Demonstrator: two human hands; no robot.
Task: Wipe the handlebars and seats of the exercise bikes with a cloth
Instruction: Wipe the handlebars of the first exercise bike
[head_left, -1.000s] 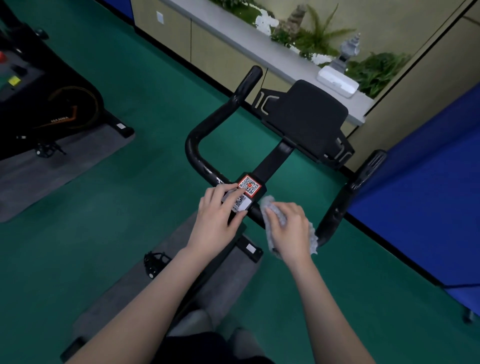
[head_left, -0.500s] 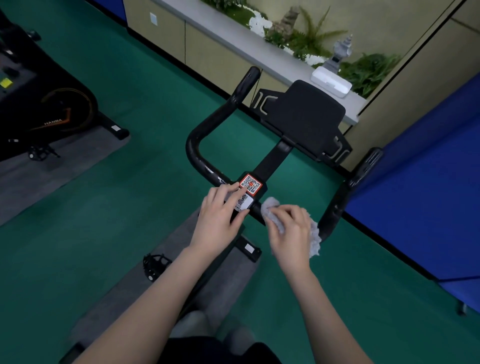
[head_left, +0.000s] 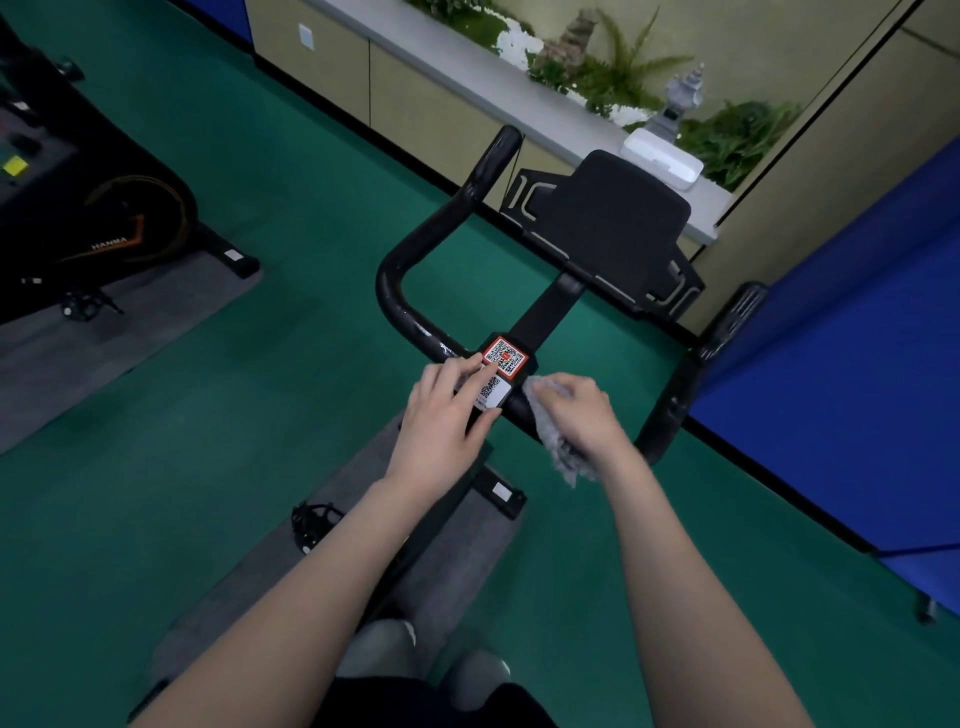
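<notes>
A black U-shaped handlebar (head_left: 410, 265) of an exercise bike stands right in front of me, with a QR-code sticker (head_left: 504, 356) at its centre clamp and a black tablet holder (head_left: 613, 218) beyond. My left hand (head_left: 447, 421) grips the bar's centre just left of the sticker, fingers over the top. My right hand (head_left: 582, 415) holds a grey cloth (head_left: 556, 441) pressed on the bar just right of the clamp. The bike's seat is out of view.
A second black exercise bike (head_left: 78, 208) stands on a grey mat at the left. A grey mat (head_left: 332, 525) lies under this bike on green floor. A ledge (head_left: 467, 57) with plants runs along the far wall. Blue panels (head_left: 841, 364) stand close on the right.
My right hand with the cloth has slid a little left along the bar toward the centre clamp. My left hand keeps its grip in the same place.
</notes>
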